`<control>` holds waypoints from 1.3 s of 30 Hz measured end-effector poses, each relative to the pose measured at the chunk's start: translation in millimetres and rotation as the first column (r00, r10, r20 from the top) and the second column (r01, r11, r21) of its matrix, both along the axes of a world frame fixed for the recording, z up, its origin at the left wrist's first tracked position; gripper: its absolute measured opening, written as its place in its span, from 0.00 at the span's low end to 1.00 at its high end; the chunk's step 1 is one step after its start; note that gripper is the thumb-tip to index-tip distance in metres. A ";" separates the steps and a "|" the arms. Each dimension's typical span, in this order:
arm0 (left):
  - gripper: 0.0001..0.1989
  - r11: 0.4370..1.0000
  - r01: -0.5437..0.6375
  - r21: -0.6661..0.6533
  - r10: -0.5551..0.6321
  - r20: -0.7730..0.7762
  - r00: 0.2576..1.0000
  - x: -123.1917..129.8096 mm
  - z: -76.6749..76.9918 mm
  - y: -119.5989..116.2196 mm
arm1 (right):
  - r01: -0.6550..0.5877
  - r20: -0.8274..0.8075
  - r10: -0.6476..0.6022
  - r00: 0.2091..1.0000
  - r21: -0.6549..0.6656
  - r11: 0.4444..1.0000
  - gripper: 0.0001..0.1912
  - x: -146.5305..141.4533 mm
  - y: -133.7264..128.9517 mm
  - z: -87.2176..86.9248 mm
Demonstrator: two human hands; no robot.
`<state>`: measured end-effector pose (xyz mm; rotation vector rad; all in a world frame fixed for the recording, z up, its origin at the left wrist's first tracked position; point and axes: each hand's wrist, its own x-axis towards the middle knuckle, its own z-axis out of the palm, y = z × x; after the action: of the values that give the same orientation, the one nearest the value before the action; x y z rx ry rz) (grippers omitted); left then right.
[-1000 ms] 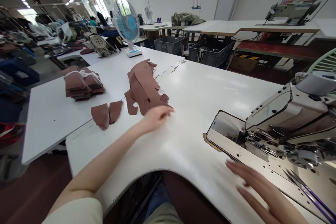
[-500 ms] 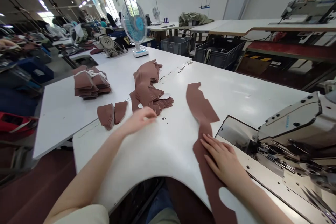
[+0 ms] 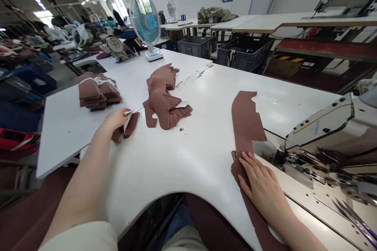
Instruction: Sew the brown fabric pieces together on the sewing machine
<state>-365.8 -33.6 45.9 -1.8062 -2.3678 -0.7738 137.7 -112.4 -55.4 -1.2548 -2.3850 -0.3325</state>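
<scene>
My left hand (image 3: 115, 119) is at two small stacks of cut brown fabric pieces (image 3: 131, 125) on the white table. Its fingers are pinched at the top of the stacks, and the pieces there are tilted and partly hidden behind it. Under my right hand (image 3: 259, 178), which lies flat with its fingers stretched out, is a long brown fabric panel (image 3: 247, 119). That panel reaches from beside the sewing machine (image 3: 321, 137) toward the table's front edge. Between the hands, farther back, sits a fanned pile of larger brown panels (image 3: 161, 98).
A tied bundle of brown pieces (image 3: 98, 91) lies at the left. Scissors (image 3: 353, 219) rest on the machine bed at lower right. A fan (image 3: 149, 27) stands at the table's back edge, with grey crates (image 3: 244, 53) beyond. The table's front edge (image 3: 165, 193) curves inward.
My left hand has moved left from near the large pile to the small stacks, whose pieces now tilt. My right hand has slid the long panel right, closer to the machine.
</scene>
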 end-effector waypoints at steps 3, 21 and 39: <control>0.09 0.984 -0.161 0.072 0.162 -0.011 0.987 26.4 18.0 -6.9 | 0.025 0.008 -0.025 1.000 0.002 1.000 0.20 2.4 -3.3 3.1; 0.17 0.344 0.898 -0.273 -0.936 -0.025 0.351 358.0 -61.2 15.1 | 0.085 0.001 -0.085 0.996 -0.114 0.990 0.16 47.8 -12.1 12.5; 0.09 0.214 0.974 -0.075 -0.976 -0.059 0.210 381.9 -80.8 8.2 | 0.110 -0.153 -0.141 0.978 -0.196 0.974 0.15 69.9 -15.0 13.9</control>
<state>16.1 -25.4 -34.8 -3.1988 -0.7792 -0.6062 207.6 -127.4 -41.5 -1.4616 -2.2410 -0.0384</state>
